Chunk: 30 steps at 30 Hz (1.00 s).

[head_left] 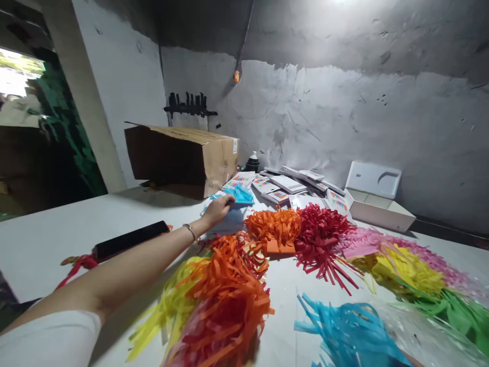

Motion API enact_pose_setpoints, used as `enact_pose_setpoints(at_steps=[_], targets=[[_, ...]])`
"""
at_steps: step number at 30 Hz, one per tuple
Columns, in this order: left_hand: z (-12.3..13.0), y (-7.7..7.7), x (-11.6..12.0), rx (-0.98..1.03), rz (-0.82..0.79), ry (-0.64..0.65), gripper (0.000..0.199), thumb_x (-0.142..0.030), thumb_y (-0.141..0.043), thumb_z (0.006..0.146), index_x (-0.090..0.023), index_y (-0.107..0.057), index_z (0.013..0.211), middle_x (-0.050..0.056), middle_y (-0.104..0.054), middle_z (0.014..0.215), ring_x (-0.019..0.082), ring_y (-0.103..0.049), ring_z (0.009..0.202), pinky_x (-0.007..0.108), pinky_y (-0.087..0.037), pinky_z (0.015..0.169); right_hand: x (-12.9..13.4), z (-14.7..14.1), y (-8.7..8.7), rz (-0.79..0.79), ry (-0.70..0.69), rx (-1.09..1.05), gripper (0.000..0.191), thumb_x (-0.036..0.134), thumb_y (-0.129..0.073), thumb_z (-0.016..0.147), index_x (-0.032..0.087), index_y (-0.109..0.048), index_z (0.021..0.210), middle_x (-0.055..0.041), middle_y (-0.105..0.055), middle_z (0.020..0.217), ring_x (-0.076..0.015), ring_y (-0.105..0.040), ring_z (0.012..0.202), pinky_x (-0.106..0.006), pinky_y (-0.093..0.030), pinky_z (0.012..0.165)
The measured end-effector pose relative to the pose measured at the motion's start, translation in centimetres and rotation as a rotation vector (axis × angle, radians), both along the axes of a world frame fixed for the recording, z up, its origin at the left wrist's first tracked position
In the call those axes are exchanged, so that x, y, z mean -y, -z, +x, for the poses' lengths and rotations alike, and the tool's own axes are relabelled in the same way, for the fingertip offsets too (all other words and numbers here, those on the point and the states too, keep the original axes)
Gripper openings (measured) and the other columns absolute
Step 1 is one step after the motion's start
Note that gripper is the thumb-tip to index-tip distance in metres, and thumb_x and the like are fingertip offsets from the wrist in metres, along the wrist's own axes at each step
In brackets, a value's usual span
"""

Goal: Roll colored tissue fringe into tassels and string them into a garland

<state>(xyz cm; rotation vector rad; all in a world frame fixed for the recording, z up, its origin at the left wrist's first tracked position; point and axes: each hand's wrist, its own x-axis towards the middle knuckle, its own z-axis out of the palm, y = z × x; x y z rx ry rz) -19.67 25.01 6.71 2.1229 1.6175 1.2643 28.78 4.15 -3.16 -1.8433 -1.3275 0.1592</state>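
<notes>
I have the left hand (217,211) at the far middle, the blue fringe (241,195) just to its right; remotely, I can't tell whether it's pinching any.

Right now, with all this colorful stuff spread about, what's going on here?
A person is handling fringed paper-like bundles at a white table. Their left hand is stretched out to a blue bundle near a cardboard box; whether it grips the bundle is unclear. An orange bundle and a red bundle sit side by side, with flat white packs piled behind them. More blue strips lie at the lower right.
</notes>
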Motion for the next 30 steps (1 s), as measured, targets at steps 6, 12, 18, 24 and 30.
enact_pose_setpoints(at_steps=[6,12,18,24,30], targets=[[1.1,1.7,0.9,-0.178,-0.220,0.164,0.024,-0.037,-0.068,0.089,-0.014,-0.069,0.094,0.005,-0.070,0.094,0.023,-0.067,0.086,0.039,-0.056,0.080,1.0,-1.6,-0.5,0.043,-0.039,-0.016,0.030,0.044,-0.059,0.070,0.045,-0.081,0.090,-0.0007,-0.073,0.062,-0.0343,-0.074,0.072,-0.041,-0.058,0.051],[11.3,-3.9,9.2,-0.237,0.019,0.505,0.031,-0.045,-0.056,0.093,-0.019,-0.065,0.107,0.010,-0.069,0.112,0.025,-0.062,0.105,0.037,-0.048,0.095,5.8,-4.0,-1.9,0.217,-0.176,0.200,0.032,0.028,-0.050,0.081,0.023,-0.077,0.098,-0.0049,-0.078,0.100,-0.0265,-0.075,0.091,-0.034,-0.059,0.078],[23.1,0.7,20.3,-0.568,0.408,0.771,0.037,-0.035,-0.061,0.090,-0.016,-0.057,0.121,0.013,-0.070,0.108,0.029,-0.062,0.100,0.048,-0.043,0.097,6.4,-7.2,-3.6,0.464,-0.260,0.508,0.036,0.005,-0.045,0.080,0.017,-0.069,0.105,-0.0090,-0.076,0.092,-0.0242,-0.071,0.081,-0.036,-0.056,0.073],[23.4,1.4,22.0,-0.516,0.487,0.914,0.023,-0.014,-0.053,0.089,-0.021,-0.062,0.109,0.004,-0.072,0.089,0.022,-0.064,0.090,0.050,-0.032,0.108,9.4,-6.2,-3.0,0.481,-0.250,0.523,0.052,-0.006,-0.041,0.072,0.017,-0.067,0.110,-0.0065,-0.073,0.089,-0.0224,-0.068,0.083,-0.039,-0.055,0.081],[22.6,-0.2,22.2,-0.115,0.030,0.941,0.041,-0.047,-0.057,0.094,-0.021,-0.058,0.126,0.015,-0.065,0.124,0.026,-0.061,0.111,0.040,-0.048,0.097,10.7,-3.8,-2.8,0.680,-0.238,0.532,0.055,-0.003,-0.042,0.084,0.017,-0.059,0.132,-0.0115,-0.071,0.107,-0.0234,-0.067,0.102,-0.047,-0.050,0.098]])
